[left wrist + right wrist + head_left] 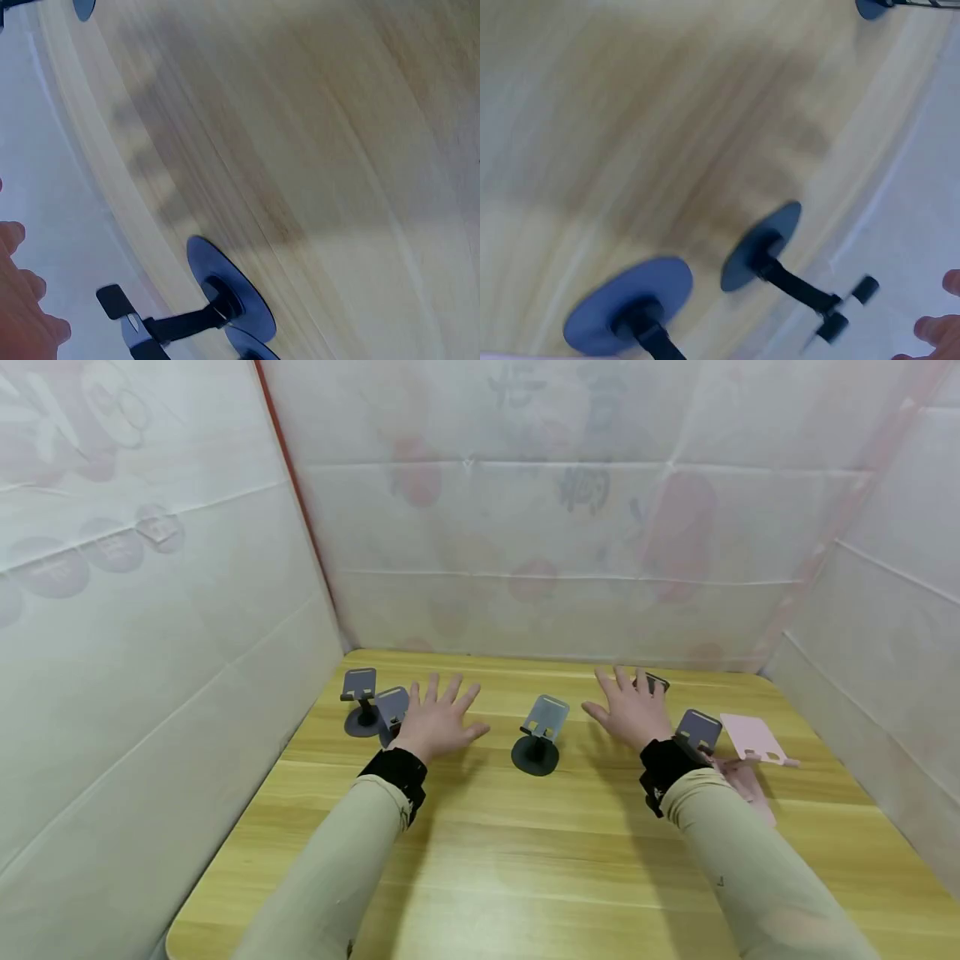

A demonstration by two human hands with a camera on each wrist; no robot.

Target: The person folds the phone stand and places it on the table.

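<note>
Starting at the far left of the wooden table (525, 877), there's a dark grey phone stand (360, 700) sitting upright on a round black base, with its plate tilted back. Just beside it is a second grey stand (392, 708), partly hidden behind the left hand (437, 721). That one is the closest thing to the hand, but I can't tell whether they actually touch. The left wrist view shows the round bases and a thin black stem from the side, close to the table's far edge, with a few fingertips (22, 300) at the frame's edge.

The left hand is flat, palm down, fingers spread and straight, gripping nothing. The beige sleeve ends in a black wrist strap.

Between the two hands stands a third grey stand (542, 731), upright on its black disc, clear of both hands.

The right hand (632, 710) is in the same pose: palm down, fingers splayed, loose and holding nothing. A small dark item (654, 680) peeks out just past its fingertips, too hidden to identify. Right by the wrist is another grey stand (697, 732), and just beside that a pink stand (753, 739) whose base is partly covered by the forearm. The right wrist view is blurry but shows two dark round bases with stems.

White sheeting (150, 610) walls in the table on three sides.
</note>
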